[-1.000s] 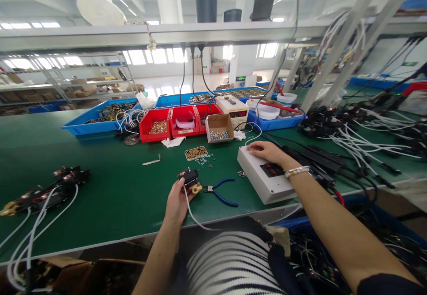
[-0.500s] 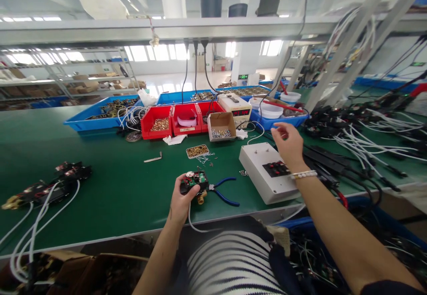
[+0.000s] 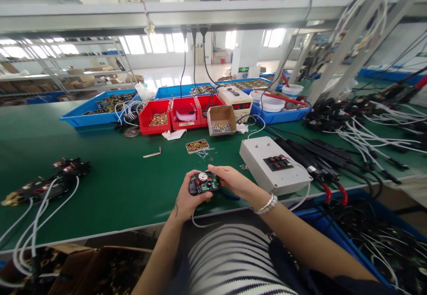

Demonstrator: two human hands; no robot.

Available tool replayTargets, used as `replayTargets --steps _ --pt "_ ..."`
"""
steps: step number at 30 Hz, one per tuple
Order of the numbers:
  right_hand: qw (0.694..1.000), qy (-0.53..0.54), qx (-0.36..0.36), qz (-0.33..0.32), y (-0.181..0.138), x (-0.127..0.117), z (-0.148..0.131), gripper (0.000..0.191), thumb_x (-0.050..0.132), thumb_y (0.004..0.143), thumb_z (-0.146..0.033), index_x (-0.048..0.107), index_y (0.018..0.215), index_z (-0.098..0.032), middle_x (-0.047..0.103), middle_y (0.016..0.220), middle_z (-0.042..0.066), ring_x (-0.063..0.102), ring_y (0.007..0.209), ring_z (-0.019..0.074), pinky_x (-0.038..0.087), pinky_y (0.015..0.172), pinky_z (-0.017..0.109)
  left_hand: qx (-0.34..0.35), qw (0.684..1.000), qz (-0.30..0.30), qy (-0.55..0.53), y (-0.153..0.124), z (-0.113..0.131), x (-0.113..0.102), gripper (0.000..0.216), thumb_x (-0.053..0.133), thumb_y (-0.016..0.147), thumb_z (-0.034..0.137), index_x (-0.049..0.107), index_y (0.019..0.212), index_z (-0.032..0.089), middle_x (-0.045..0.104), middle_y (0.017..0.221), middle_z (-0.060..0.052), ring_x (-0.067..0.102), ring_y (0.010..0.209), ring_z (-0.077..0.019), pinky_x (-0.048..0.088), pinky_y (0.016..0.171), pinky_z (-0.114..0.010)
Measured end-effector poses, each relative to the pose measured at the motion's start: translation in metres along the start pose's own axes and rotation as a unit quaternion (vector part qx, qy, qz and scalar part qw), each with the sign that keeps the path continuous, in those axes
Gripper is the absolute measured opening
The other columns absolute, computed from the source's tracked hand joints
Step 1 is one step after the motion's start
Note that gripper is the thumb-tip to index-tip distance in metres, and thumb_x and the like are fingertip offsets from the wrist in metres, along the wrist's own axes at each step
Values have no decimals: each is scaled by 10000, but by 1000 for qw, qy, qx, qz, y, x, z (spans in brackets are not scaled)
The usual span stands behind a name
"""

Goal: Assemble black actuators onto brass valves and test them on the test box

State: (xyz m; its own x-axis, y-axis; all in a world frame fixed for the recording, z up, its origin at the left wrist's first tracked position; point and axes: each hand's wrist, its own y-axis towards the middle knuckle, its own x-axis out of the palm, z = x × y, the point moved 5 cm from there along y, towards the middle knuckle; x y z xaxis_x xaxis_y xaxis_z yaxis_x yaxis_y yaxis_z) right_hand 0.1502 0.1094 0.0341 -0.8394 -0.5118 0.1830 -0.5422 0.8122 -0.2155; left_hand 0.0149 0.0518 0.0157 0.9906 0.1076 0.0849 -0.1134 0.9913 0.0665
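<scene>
Between my hands, just above the front of the green bench, is a black-cased circuit board assembly with a round silver part, red wires and a white cable hanging below. My left hand grips its left side, thumb along the near edge. My right hand is closed on its right side, fingers at the far edge. Blue-handled pliers lie on the bench, mostly hidden behind my right hand. Beyond the assembly sit a small tray of brass parts and some loose pins and screws.
A grey box with switches and terminals stands to the right, beside black wired units. Red bins, a cardboard box of screws and a power supply line the back. More assemblies lie left. A hex key rests mid-bench.
My right hand has come from above the grey box, down and left, onto the assembly's right side. My left hand has kept its hold, and the assembly has turned and shifted slightly right.
</scene>
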Motion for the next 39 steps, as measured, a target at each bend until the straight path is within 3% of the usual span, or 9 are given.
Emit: replayTargets --steps 6,13,17,20,24,31,33,35,39 --pt "999 28 -12 12 -4 -4 -1 493 793 656 -589 725 850 -141 697 863 62 617 783 165 493 670 258 -1 1000 -16 5 1 -5 -2 676 891 520 332 542 1087 217 643 899 10 611 749 -154 527 690 -253" --pt "995 -55 -61 57 -8 -9 -2 516 742 695 -613 669 942 -167 662 865 54 611 757 183 492 653 305 1 1000 -27 7 0 -6 0 690 872 541 427 528 1102 219 643 910 -2 616 690 -162 536 641 -280" --pt "965 -152 -153 147 -17 -12 -6 416 689 785 -530 607 1022 -198 610 874 41 589 843 217 487 786 375 10 1000 -1 24 3 -4 -2 652 861 549 399 542 1089 221 653 936 -4 630 771 -181 536 713 -295" --pt "932 -210 -227 190 -29 -9 -14 206 635 847 -413 635 924 -223 583 994 63 547 1007 244 427 953 417 16 999 19 38 5 -5 -4 644 861 545 377 556 1090 220 656 973 -1 626 847 -190 516 801 -308" --pt "902 -287 -270 176 -38 1 -19 104 601 865 -282 693 878 -235 590 992 72 565 1018 251 431 976 425 17 999 29 43 4 -5 -6 639 864 547 364 570 1094 212 658 1012 -11 617 884 -192 495 830 -303" --pt "874 -366 -292 130 -44 11 -16 216 572 879 -224 681 1063 -253 611 1108 87 584 1061 260 477 975 440 -6 998 68 4 4 -4 -7 635 901 503 336 610 1051 199 673 970 -14 632 874 -193 499 836 -303" --pt "873 -376 -289 116 -42 -2 -30 339 585 876 -249 627 1213 -256 611 1150 90 600 1046 255 492 960 437 -21 994 101 -27 4 -6 -8 619 893 538 367 606 1058 192 679 977 -27 643 908 -204 503 866 -317" --pt "862 -396 -280 147 -38 -31 -55 417 588 890 -299 574 1303 -251 634 1121 89 616 1015 252 500 941 437 -41 989 122 -76 2 -5 -6 606 837 623 452 582 1101 180 685 1012 -56 658 915 -214 530 847 -339" --pt "814 -470 -229 255 -25 -115 -108 268 660 817 -357 712 1031 -205 692 1026 95 626 973 270 474 947 441 -70 975 114 -175 -10 15 1 557 710 743 526 590 1118 132 702 1029 -111 689 901 -229 582 782 -357"
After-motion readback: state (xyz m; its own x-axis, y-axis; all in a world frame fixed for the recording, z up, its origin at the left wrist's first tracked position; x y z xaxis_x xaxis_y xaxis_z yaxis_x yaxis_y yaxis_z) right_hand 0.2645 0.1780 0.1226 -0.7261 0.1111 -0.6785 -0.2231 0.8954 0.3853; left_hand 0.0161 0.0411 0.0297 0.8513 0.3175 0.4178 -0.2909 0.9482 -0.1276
